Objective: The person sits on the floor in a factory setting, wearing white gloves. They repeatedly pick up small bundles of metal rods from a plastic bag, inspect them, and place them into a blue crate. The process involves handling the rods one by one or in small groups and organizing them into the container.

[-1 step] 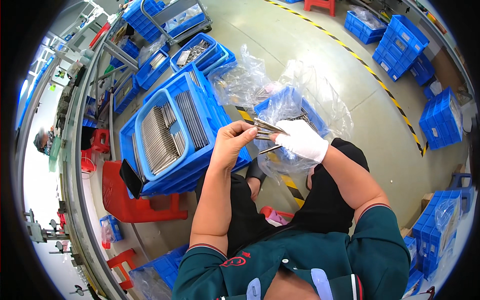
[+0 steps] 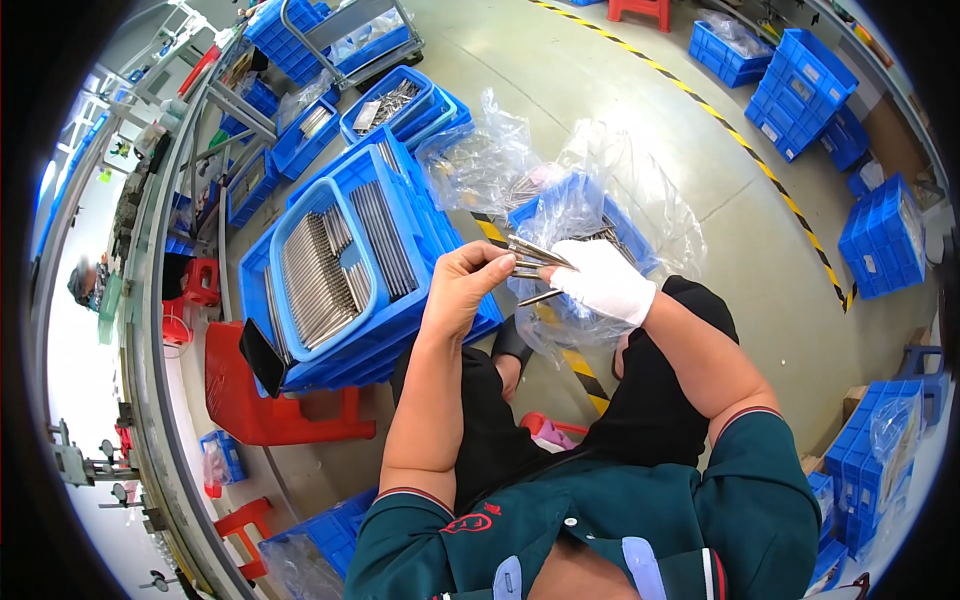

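Observation:
Several slim metal rods [image 2: 541, 252] lie between my two hands in front of my lap. My right hand [image 2: 608, 284], in a white glove, is closed around their right ends. With thumb and fingers, my bare left hand [image 2: 462, 284] pinches at the left tips of some of them. One rod sticks out lower, under the gloved fingers. Just beyond the right hand stands a blue bin [image 2: 645, 263] lined with clear plastic, holding more metal rods. At left, a light blue tray [image 2: 380, 270] with neat rows of metal rods rests on stacked blue crates [image 2: 440, 335].
A red stool [image 2: 240, 385] stands beside the crates at left. Clear plastic bags [image 2: 480, 150] spread over the floor ahead. Blue crates [image 2: 800, 90] are stacked at the far right. Yellow-black tape [image 2: 740, 145] crosses the floor. A metal-framed workbench [image 2: 150, 330] runs along the left.

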A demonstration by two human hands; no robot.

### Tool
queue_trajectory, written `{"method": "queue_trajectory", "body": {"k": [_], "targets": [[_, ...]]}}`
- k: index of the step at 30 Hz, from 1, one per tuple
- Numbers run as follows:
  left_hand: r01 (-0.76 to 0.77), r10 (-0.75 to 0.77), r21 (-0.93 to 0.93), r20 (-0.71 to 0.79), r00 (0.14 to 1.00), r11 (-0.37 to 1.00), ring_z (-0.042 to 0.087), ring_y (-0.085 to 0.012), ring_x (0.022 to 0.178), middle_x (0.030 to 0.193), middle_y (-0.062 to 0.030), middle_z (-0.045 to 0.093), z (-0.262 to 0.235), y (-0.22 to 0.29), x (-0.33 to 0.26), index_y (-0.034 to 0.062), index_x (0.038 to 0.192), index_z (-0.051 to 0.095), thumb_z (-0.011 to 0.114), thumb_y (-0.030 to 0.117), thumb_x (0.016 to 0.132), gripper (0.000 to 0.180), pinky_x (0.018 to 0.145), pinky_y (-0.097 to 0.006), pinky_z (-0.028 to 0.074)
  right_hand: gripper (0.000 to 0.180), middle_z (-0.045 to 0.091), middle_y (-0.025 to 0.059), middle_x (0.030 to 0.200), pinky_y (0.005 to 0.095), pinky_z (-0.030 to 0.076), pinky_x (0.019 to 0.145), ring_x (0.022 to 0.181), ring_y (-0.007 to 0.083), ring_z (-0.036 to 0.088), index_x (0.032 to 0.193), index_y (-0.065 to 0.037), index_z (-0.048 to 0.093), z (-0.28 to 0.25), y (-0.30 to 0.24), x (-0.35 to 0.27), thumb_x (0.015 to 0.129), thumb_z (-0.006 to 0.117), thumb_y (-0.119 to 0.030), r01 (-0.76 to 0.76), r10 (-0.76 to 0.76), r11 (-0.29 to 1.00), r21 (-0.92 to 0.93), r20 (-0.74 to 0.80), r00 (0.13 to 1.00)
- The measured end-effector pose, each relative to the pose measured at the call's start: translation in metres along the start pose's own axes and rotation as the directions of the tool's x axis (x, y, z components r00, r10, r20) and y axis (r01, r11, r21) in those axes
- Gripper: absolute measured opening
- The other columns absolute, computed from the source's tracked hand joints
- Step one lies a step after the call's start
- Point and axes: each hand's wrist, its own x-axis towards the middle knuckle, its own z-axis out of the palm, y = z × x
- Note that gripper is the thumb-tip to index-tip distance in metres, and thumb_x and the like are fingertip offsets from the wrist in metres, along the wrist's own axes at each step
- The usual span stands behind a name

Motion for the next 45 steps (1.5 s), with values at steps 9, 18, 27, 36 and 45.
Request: {"method": "queue_trajectory", "body": {"k": [9, 18, 27, 36, 45], "targets": [[-0.002, 0.003, 0.069, -0.021, 1.0, 0.998, 0.047, -0.0041, 0.068, 0.075, 0.0004, 0.06, 0.0, -0.004, 0.0, 0.0001, 0.084, 0.066, 0.071, 0.019, 0.082, 0.019, 0.061, -0.02, 0.035, 0.03, 0.059, 0.0183, 0.075, 0.0407, 0.045, 0.065, 0.073, 0.0355, 0.058, 0.087, -0.004, 0.06, 0.009, 0.003, -0.002, 0.087, 0.054, -0.033, 0.017, -0.022, 0.997, -0.077, -0.069, 0.997], [0.008, -0.009, -0.07, -0.023, 1.0, 0.997, 0.047, -0.006, 0.069, 0.075, 0.0011, 0.058, -0.002, -0.013, 0.005, 0.0019, 0.087, 0.066, 0.063, 0.019, 0.088, 0.017, 0.06, -0.022, 0.035, 0.029, 0.059, 0.0168, 0.073, 0.0375, 0.044, 0.065, 0.07, 0.0312, 0.058, 0.087, -0.002, 0.061, 0.006, 0.003, 0.001, 0.086, 0.056, -0.031, -0.033, 0.038, 0.994, 0.104, -0.046, 0.998], [0.19, -0.15, -0.44, 0.124, 0.981, 0.878, 0.058, -0.012, 0.078, 0.087, -0.0025, 0.065, 0.001, -0.022, 0.004, 0.009, 0.092, 0.062, 0.062, 0.018, 0.088, 0.01, 0.071, -0.027, 0.046, 0.027, 0.059, 0.0166, 0.073, 0.0372, 0.044, 0.065, 0.069, 0.0311, 0.057, 0.087, -0.002, 0.061, 0.008, 0.008, 0.0, 0.086, 0.057, -0.029, -0.02, 0.024, 0.996, 0.09, -0.048, 0.999], [0.331, -0.227, -0.642, 0.241, 0.944, 0.692, 0.059, -0.0179, 0.083, 0.091, -0.0023, 0.065, 0.008, -0.022, 0.004, 0.0131, 0.091, 0.061, 0.062, 0.019, 0.087, 0.007, 0.074, -0.035, 0.045, 0.026, 0.058, 0.018, 0.074, 0.0377, 0.044, 0.064, 0.069, 0.0328, 0.057, 0.089, -0.002, 0.06, 0.012, 0.006, -0.002, 0.086, 0.057, -0.028, 0.013, -0.006, 0.996, 0.083, -0.077, 0.997], [0.264, -0.042, -0.731, 0.307, 0.951, 0.629, 0.059, -0.0169, 0.075, 0.079, -0.004, 0.063, 0.011, -0.031, 0.006, 0.01, 0.09, 0.06, 0.061, 0.017, 0.088, 0.007, 0.071, -0.034, 0.046, 0.023, 0.056, 0.0129, 0.07, 0.033, 0.043, 0.062, 0.063, 0.0205, 0.053, 0.091, -0.001, 0.06, 0.013, 0.015, -0.002, 0.085, 0.058, -0.023, 0.023, -0.007, 0.937, 0.35, -0.046, 0.999]]}}
